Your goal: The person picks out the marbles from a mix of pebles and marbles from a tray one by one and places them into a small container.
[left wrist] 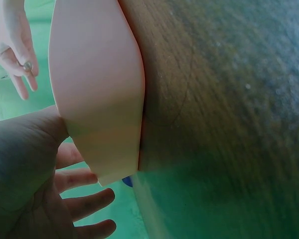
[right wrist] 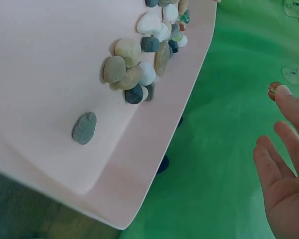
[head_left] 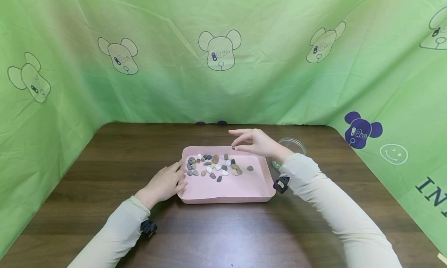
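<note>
A shallow pink tray holds several smooth pebbles in grey, white and tan, mostly toward its back and left; a lone grey pebble lies apart. Above the tray's back rim, my right hand pinches a small round reddish-brown marble with a pale streak between thumb and finger, the other fingers extended. My left hand rests at the tray's left rim with relaxed, spread fingers touching it; in the left wrist view two fingertips extend past the tray wall.
A clear round jar stands right of the tray, partly hidden by my right wrist; some green contents show low in it. The dark wooden table reaches back to a green printed curtain.
</note>
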### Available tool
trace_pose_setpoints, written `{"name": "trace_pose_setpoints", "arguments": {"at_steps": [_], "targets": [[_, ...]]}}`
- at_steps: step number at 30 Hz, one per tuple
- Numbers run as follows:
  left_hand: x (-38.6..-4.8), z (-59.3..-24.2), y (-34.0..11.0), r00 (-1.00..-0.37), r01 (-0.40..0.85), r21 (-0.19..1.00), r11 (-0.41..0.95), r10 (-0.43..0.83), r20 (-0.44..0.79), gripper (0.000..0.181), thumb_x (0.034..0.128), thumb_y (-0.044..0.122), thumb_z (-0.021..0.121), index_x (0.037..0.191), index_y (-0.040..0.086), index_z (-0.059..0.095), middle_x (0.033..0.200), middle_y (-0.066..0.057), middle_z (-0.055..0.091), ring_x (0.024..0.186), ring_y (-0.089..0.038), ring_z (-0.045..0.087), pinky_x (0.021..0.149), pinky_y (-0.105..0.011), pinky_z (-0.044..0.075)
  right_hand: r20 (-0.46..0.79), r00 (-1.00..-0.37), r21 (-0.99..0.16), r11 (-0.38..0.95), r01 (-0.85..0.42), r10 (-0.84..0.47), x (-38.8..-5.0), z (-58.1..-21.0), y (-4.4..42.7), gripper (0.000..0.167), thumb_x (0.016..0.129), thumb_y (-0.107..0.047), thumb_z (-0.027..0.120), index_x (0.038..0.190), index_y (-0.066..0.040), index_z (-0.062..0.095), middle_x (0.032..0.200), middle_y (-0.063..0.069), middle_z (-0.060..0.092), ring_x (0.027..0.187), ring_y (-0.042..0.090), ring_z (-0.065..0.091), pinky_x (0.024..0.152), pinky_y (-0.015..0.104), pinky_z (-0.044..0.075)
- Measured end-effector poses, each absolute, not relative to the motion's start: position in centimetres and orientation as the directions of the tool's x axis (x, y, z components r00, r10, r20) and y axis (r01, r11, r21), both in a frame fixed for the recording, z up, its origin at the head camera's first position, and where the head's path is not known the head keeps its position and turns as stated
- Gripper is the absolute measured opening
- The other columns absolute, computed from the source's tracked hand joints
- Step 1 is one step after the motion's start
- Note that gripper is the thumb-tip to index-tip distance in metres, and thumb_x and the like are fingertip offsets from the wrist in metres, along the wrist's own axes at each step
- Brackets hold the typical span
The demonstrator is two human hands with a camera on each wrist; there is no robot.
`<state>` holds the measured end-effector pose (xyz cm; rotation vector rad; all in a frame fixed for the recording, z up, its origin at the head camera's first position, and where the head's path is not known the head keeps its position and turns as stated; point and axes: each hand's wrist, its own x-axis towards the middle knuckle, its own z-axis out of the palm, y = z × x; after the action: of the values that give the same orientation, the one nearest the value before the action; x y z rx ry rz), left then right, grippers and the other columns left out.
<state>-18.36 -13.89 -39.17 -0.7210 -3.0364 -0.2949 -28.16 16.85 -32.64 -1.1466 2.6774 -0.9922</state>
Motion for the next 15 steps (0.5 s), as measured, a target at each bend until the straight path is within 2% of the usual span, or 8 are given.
{"name": "trace_pose_setpoints", "arguments": {"at_steps": [10,15], "targets": [[-18.3,-39.0,-13.9,-0.895,0.443,0.186,0.877,0.443,0.046,0.043,0.0905,0.025,0.058,0.123,-0.003,0.057,0.143,-0.026,0.039,0.132,-0.036,0.041,0.103,-0.056,0.037,0.189,-0.746,-0.606,0.521,-0.600,-0.639,-27.7,-32.6,18.3,0.015,0.085,-0.014,0.067,0.097,-0.009,0.073,0.141,0.011,0.048,0.132,0.028,0.044,0.105,0.044,0.040],[-18.4,-39.1,-13.9,-0.892,0.451,0.190,0.872,0.448,0.062,0.042,0.0900,0.024,0.058,0.122,-0.003,0.057,0.143,-0.026,0.040,0.131,-0.037,0.042,0.103,-0.057,0.037,0.189,-0.757,-0.627,0.516,-0.583,-0.625,-27.5,-32.9,19.1,0.017,0.085,-0.014,0.067,0.099,-0.007,0.072,0.142,0.014,0.047,0.132,0.031,0.043,0.104,0.044,0.041]]}}
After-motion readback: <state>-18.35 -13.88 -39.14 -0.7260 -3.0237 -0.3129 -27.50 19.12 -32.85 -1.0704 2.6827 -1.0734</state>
